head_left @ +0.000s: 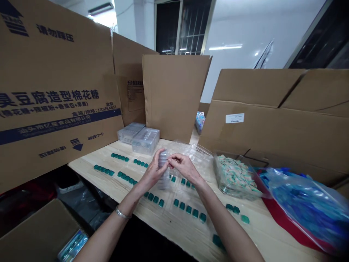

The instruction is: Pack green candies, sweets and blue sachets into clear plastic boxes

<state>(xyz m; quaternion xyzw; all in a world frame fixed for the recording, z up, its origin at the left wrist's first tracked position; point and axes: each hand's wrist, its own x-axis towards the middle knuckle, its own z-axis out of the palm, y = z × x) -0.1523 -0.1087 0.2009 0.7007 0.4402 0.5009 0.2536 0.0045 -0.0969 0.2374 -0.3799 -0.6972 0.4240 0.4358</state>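
Both hands meet above the wooden table [180,233]. My left hand [155,170] and my right hand [182,165] are closed together on a clear plastic tray [164,174], held upright between them. Fingertips of my right hand pinch at the tray's top edge. Under and around the hands, several small green blocks [188,209] lie in short rows on the table. More clear plastic trays [196,153] lie flat just behind the hands.
Two stacks of clear plastic boxes [141,138] stand at the back left. A bag of small printed packets [234,178] and a blue-filled plastic bag [308,207] lie to the right. Large cardboard cartons [54,91] wall in the table on three sides.
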